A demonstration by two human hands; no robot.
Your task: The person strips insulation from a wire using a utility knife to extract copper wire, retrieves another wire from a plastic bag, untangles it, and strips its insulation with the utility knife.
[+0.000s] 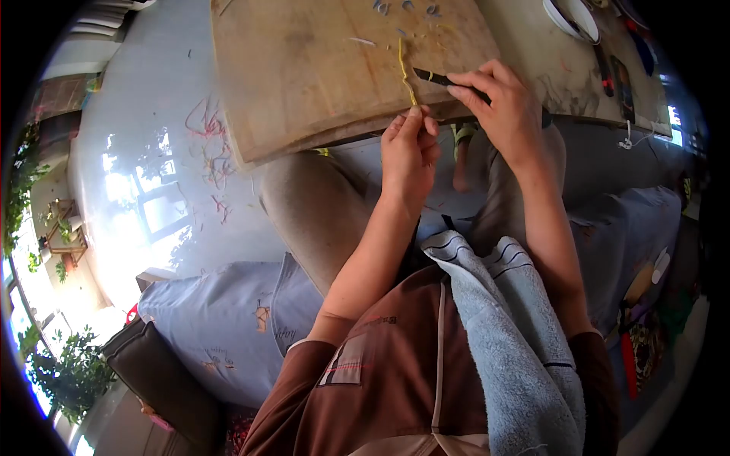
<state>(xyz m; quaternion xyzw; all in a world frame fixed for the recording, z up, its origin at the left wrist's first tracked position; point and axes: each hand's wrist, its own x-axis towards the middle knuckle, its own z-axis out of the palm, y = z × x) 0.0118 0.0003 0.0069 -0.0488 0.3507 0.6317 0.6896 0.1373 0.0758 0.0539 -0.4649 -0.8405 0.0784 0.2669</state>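
Note:
Between the thumb and fingers of my left hand, at the near edge of the wooden board, I pinch the lower end of a thin yellow strand. It runs away from me over the board, slightly wavy; whether it is wire or cord I cannot tell. My right hand is closed around a slim black pointed tool, whose tip points left, close beside the strand. A small yellow bit shows on the tool near its tip. Its exact kind is not clear.
The wooden board carries several small grey pieces at its far side and a pale sliver. To the right are a white dish and a dark phone-like object. Red strands lie on the floor; a blue towel hangs over my front.

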